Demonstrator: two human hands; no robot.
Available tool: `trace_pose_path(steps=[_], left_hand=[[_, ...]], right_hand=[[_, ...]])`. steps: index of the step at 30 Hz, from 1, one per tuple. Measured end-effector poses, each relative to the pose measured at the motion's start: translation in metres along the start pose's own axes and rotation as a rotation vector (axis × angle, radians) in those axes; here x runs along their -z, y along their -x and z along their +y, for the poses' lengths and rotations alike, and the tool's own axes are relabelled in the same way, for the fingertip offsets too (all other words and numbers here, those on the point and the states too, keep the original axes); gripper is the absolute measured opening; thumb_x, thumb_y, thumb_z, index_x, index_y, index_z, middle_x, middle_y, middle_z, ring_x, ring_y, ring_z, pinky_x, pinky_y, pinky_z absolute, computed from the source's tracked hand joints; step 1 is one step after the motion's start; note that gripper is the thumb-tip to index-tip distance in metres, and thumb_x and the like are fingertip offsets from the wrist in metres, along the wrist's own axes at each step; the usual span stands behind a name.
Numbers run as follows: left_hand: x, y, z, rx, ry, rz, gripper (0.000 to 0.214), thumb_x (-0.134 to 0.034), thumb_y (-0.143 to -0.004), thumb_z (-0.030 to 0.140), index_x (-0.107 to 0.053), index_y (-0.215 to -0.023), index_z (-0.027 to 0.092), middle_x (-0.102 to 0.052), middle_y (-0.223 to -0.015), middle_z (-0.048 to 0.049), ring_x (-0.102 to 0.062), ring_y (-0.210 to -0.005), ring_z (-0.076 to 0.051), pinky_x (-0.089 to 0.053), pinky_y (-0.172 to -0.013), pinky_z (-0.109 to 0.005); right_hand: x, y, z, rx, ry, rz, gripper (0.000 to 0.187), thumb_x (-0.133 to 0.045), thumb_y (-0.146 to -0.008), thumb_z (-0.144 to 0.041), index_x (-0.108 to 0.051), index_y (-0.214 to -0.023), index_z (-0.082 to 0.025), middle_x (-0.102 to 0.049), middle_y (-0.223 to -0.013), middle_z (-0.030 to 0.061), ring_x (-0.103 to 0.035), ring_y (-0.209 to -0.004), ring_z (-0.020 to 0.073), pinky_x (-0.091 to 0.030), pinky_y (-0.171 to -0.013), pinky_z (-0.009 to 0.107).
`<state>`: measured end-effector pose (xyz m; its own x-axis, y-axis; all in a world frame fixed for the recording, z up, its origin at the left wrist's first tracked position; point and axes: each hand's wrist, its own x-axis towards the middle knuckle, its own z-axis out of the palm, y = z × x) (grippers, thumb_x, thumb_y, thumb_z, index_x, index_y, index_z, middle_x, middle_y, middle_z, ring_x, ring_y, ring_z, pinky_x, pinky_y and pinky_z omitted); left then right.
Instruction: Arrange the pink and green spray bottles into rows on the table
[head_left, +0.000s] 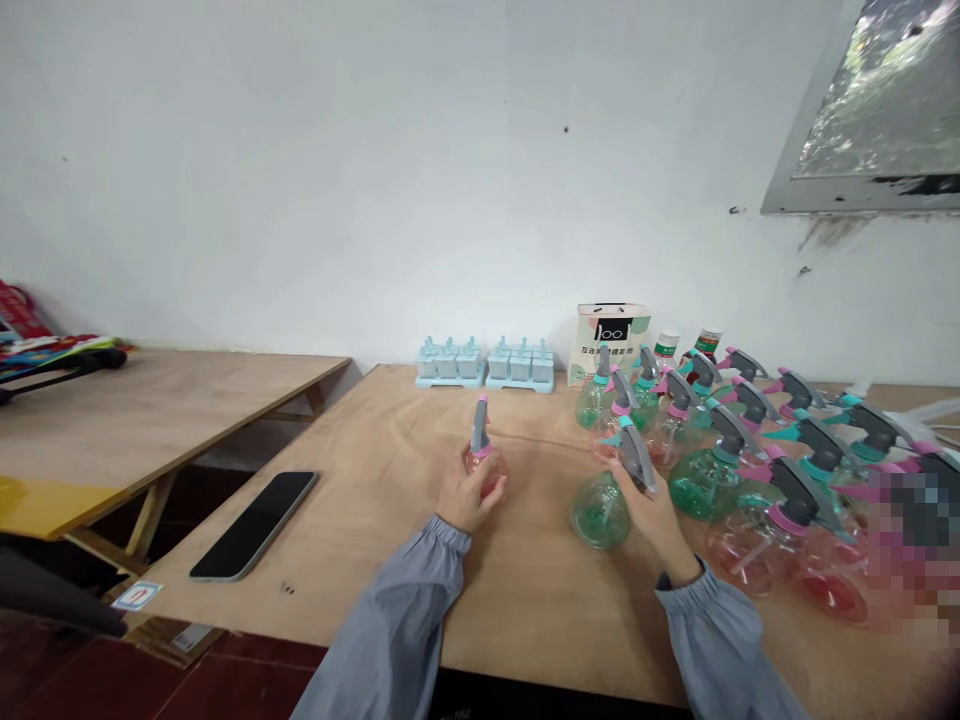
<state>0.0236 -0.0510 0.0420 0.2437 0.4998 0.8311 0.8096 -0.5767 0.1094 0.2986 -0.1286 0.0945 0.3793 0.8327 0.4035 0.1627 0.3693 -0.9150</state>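
My left hand [466, 492] is closed round the body of a pink spray bottle [491, 468], which stands upright on the table with its grey-and-pink trigger head on top. To the right, my right hand [645, 500] grips a green spray bottle [601, 512] at its grey-and-turquoise trigger head. That green bottle tilts, its round base at or just above the tabletop; I cannot tell which. Several more spray bottles, green ones [703, 484] and pink ones [750, 548], stand crowded together just beyond and right of my right hand.
Two pale blue popsicle moulds [450, 365] stand by the wall, beside a printed paper bag [589, 350] and two white-capped bottles [666, 345]. A phone [255, 525] lies on the wooden table [360, 450] at left. A second table [187, 400] stands further left, across a gap.
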Motion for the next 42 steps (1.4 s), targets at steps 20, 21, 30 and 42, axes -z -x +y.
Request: trace_pose_path(steps=[20, 21, 30, 42], left_hand=[[0.006, 0.003, 0.005, 0.010, -0.027, -0.044, 0.048, -0.068, -0.082, 0.043, -0.062, -0.127, 0.025, -0.055, -0.129, -0.0168, -0.056, -0.121, -0.034, -0.048, -0.097, -0.048], [0.008, 0.004, 0.006, -0.004, 0.000, 0.006, 0.049, -0.069, -0.081, 0.044, -0.061, -0.125, 0.024, -0.054, -0.132, -0.0175, -0.053, -0.125, -0.035, -0.046, -0.100, -0.050], [0.016, -0.039, -0.002, 0.361, 0.710, -0.027, 0.087, -0.074, -0.076, 0.049, -0.029, -0.146, 0.023, -0.047, -0.141, -0.0166, -0.053, -0.127, -0.029, -0.049, -0.100, -0.046], [0.027, -0.073, 0.038, 0.785, 1.684, -0.306, 0.061, -0.075, -0.068, 0.043, -0.063, -0.123, 0.019, -0.067, -0.126, -0.0102, -0.069, -0.080, -0.017, -0.052, -0.079, -0.030]], right_hand=[[0.036, -0.012, 0.034, 0.569, 0.174, 0.362, 0.064, -0.074, -0.076, -0.037, -0.041, -0.129, -0.023, -0.056, -0.129, 0.0138, -0.056, -0.124, 0.0277, -0.041, -0.108, 0.055], [0.036, -0.011, 0.036, 0.591, 0.179, 0.376, 0.062, -0.074, -0.076, -0.037, -0.041, -0.128, -0.023, -0.056, -0.128, 0.0134, -0.057, -0.123, 0.0274, -0.042, -0.108, 0.055], [0.034, -0.007, 0.070, 0.338, 0.346, 0.305, 0.073, -0.076, -0.070, -0.053, -0.043, -0.125, -0.019, -0.059, -0.115, 0.0119, -0.061, -0.106, 0.0271, -0.050, -0.095, 0.048], [0.034, -0.007, 0.074, 0.238, 0.429, 0.257, 0.069, -0.068, -0.071, -0.069, -0.049, -0.115, -0.020, -0.064, -0.106, 0.0125, -0.063, -0.096, 0.0286, -0.052, -0.087, 0.047]])
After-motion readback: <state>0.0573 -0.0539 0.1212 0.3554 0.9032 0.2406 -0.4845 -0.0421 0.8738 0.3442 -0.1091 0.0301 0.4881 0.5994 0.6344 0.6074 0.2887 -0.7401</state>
